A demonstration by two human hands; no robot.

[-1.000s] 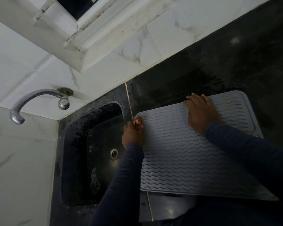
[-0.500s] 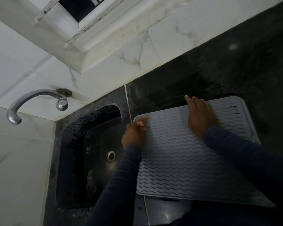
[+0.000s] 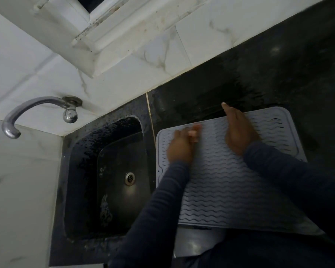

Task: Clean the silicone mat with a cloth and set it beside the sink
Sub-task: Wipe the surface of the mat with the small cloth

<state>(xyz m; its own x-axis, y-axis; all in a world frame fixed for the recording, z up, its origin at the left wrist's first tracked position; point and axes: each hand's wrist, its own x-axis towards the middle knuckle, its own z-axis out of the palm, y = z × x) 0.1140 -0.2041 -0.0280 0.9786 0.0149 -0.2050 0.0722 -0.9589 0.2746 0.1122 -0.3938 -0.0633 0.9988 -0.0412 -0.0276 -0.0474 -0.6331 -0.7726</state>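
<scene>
A grey silicone mat with wavy ridges lies flat on the dark countertop, just right of the sink. My left hand is on the mat's upper left area and grips a small pinkish cloth, blurred by motion. My right hand lies flat on the mat near its far edge, fingers straight, fingertips reaching just past that edge.
The black sink has a metal drain and a wet rim. A chrome tap juts from the white tiled wall at left. Dark wet countertop extends behind and right of the mat. The mat's near edge overhangs the counter front.
My left hand has moved right with the cloth, from the mat's left corner onto its surface. My right hand has stretched toward the mat's far edge.
</scene>
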